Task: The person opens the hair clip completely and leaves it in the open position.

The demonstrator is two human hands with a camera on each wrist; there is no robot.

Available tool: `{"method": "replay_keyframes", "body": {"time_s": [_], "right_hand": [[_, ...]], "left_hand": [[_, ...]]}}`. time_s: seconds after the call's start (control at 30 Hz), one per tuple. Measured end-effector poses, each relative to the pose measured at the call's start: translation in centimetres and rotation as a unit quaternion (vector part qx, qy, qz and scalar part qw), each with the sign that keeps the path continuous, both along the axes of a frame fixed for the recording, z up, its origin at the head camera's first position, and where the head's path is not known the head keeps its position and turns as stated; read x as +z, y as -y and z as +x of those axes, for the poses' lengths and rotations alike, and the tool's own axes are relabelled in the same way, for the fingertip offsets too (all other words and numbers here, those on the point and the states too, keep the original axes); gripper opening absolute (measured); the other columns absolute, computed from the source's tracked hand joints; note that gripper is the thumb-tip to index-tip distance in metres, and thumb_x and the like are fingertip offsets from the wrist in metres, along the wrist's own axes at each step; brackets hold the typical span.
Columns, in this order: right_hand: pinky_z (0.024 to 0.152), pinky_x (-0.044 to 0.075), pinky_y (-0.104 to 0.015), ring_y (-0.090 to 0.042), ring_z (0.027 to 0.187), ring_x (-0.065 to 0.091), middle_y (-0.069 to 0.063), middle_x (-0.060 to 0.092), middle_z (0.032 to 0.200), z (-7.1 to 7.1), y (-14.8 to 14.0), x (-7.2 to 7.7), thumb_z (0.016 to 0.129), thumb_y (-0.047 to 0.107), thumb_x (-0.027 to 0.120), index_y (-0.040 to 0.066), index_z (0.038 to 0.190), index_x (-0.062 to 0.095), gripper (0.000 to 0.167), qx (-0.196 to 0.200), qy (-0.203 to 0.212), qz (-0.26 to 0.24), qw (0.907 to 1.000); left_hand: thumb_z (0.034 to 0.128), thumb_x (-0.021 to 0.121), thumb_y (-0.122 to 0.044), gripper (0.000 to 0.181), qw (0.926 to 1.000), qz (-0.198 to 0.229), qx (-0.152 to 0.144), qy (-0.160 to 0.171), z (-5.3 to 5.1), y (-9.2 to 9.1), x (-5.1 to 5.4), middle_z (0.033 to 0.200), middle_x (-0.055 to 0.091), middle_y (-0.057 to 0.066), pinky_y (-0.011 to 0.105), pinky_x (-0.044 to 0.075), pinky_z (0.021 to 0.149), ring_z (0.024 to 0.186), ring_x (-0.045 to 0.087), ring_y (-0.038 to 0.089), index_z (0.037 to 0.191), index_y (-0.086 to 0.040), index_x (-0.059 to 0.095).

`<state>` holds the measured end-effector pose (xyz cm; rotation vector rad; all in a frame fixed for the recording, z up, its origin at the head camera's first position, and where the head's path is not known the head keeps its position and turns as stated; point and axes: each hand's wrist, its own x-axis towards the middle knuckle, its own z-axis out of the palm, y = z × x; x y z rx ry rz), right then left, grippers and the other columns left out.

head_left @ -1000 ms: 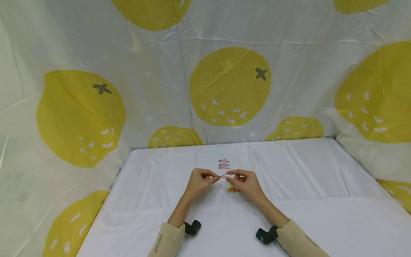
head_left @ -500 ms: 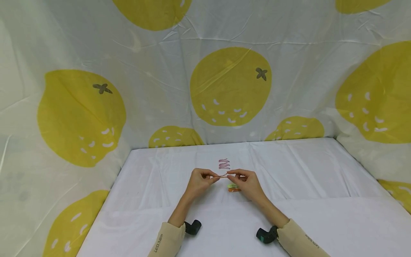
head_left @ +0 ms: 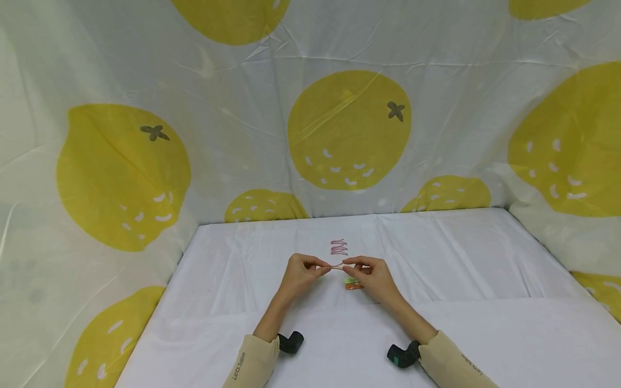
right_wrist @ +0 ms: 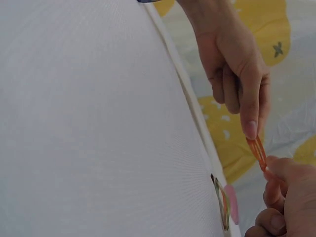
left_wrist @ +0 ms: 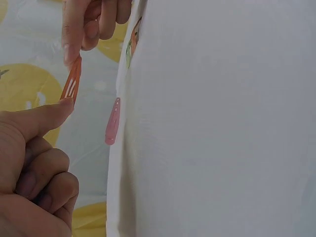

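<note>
An orange snap hair clip (left_wrist: 73, 81) is stretched between my two hands above the table. My left hand (head_left: 299, 274) pinches one end between thumb and forefinger. My right hand (head_left: 374, 276) holds the other end the same way; there the clip's two layers stand apart in the head view. Partly under the right hand, a green hair clip (head_left: 350, 281) and an orange hair clip (head_left: 353, 287) lie close together on the table. Several pink hair clips (head_left: 339, 247) sit in a column beyond the hands. The fingertips hide both ends of the held clip.
A white cloth covers the table (head_left: 233, 302), with a crease running across it. Behind and beside it hangs a pale curtain (head_left: 233, 134) printed with yellow lemons. Black wrist cameras (head_left: 291, 343) stick out from both sleeves near the table's front.
</note>
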<state>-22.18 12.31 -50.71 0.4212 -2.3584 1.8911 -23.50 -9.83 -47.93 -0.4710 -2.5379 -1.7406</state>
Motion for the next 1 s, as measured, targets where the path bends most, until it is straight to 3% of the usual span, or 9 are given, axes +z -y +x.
{"method": "replay_keyframes", "body": {"time_s": [0.17, 0.37, 0.6, 0.8, 1.0], "right_hand": [[0.049, 0.046, -0.019, -0.006, 0.051, 0.053, -0.011, 0.063, 0.079, 0.1, -0.1, 0.2, 0.091, 0.017, 0.081, 0.005, 0.106, 0.081, 0.019, -0.003, 0.004, 0.013, 0.9999], [0.061, 0.061, -0.030, -0.018, 0.067, 0.074, -0.016, 0.067, 0.089, 0.1, -0.2, 0.3, 0.090, 0.014, 0.081, 0.000, 0.099, 0.080, 0.017, 0.014, 0.042, -0.013, 0.9990], [0.058, 0.052, -0.022, -0.013, 0.066, 0.068, -0.007, 0.073, 0.088, -0.3, -0.1, 0.7, 0.088, 0.017, 0.083, 0.008, 0.093, 0.082, 0.010, -0.013, 0.035, 0.031, 0.9988], [0.057, 0.043, -0.021, -0.007, 0.061, 0.055, -0.004, 0.073, 0.082, -1.1, -0.1, 1.2, 0.087, 0.017, 0.085, 0.010, 0.088, 0.083, 0.007, -0.035, 0.043, 0.073, 0.9958], [0.062, 0.043, -0.022, -0.010, 0.069, 0.055, -0.004, 0.071, 0.080, -2.0, -0.2, 1.4, 0.086, 0.014, 0.084, 0.009, 0.088, 0.084, 0.006, -0.043, 0.052, 0.091, 0.9935]], "left_hand": [[0.0854, 0.083, -0.005, 0.004, 0.9999, -0.008, -0.001, 0.006, -0.1, 0.1, -0.1, 0.054, 0.047, -0.004, 0.018, 0.026, 0.051, 0.051, 0.032, 0.001, 0.083, -0.002, 0.083], [0.0850, 0.084, -0.007, 0.004, 0.9998, -0.013, 0.005, 0.012, -0.1, 0.0, 0.0, 0.053, 0.044, -0.005, 0.019, 0.026, 0.050, 0.052, 0.032, 0.002, 0.083, -0.003, 0.084], [0.0842, 0.085, -0.006, 0.004, 0.9996, -0.028, 0.007, 0.009, -0.4, 0.0, -0.1, 0.052, 0.041, -0.007, 0.019, 0.025, 0.050, 0.052, 0.033, 0.006, 0.083, -0.002, 0.084], [0.0851, 0.084, -0.008, 0.006, 0.9985, -0.053, 0.009, 0.007, -1.0, 0.0, 0.1, 0.051, 0.039, -0.007, 0.019, 0.024, 0.050, 0.052, 0.033, 0.005, 0.085, -0.002, 0.083], [0.0846, 0.085, -0.010, 0.007, 0.9965, -0.083, 0.009, 0.004, -1.9, -0.2, 0.4, 0.051, 0.038, -0.008, 0.020, 0.025, 0.051, 0.052, 0.033, 0.006, 0.083, -0.003, 0.083]]}}
